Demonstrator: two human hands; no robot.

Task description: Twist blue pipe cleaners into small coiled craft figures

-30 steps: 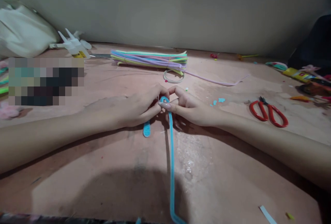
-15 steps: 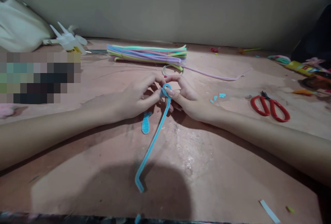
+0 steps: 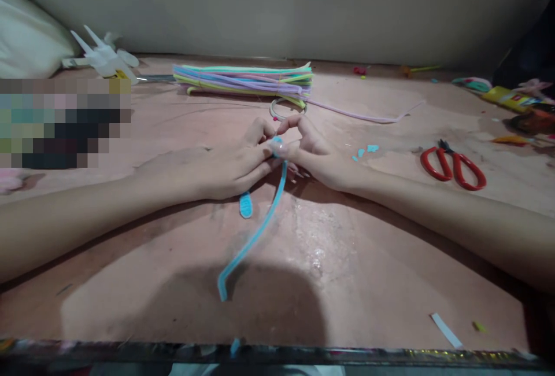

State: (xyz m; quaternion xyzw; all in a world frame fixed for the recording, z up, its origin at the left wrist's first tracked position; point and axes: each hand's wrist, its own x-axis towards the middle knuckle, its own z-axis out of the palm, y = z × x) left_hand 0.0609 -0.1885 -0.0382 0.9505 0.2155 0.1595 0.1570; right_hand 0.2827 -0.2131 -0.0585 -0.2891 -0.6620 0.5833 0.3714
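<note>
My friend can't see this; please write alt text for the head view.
A left hand and right hand hold a long, fuzzy blue strip above a pinkish tabletop. Red-handled snips lie at right, a bundle of pastel fuzzy stems behind.

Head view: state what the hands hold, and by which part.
The left hand and right hand pinch a blue pipe cleaner by its far end, partly hidden; the bent near end is free.

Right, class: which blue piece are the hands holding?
The long strip with the bent tail, pinched between left hand and right hand; the ribbed piece and blue scraps lie on the table.
</note>
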